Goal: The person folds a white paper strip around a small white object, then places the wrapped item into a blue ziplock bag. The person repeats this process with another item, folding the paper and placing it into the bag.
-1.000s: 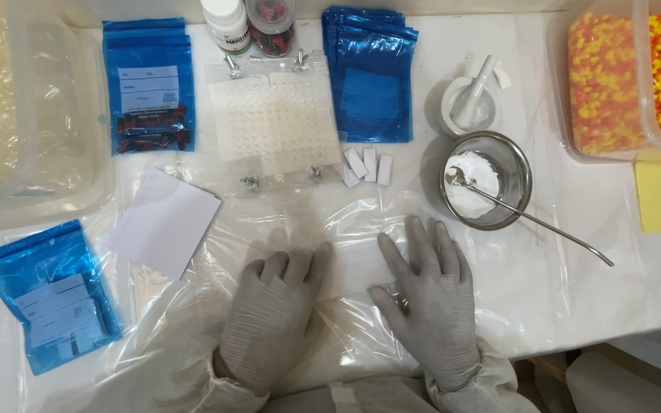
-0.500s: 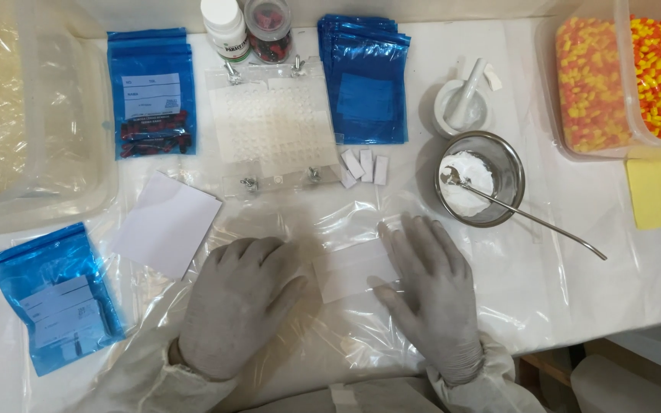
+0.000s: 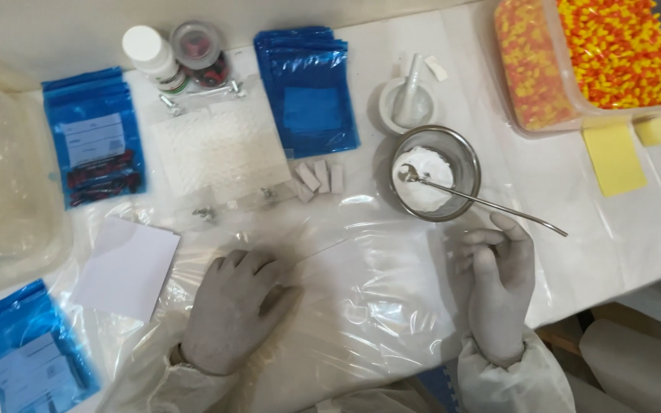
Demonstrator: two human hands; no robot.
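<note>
Resting my gloved left hand (image 3: 232, 310) flat and empty on the plastic sheet (image 3: 361, 291), I lift my right hand (image 3: 499, 294), fingers loosely curled, empty, just below the spoon (image 3: 483, 203) handle. Bumping it could tip the powder bowl (image 3: 435, 173).

White worktop (image 3: 545, 191) fills most of the frame, draped with a crinkled clear plastic sheet (image 3: 376, 306) that catches glare. Pale wall strip (image 3: 55, 30) along the upper left edge. Lower right corner drops to dim wood-toned floor (image 3: 575, 340). Lighting even, overhead.
</note>
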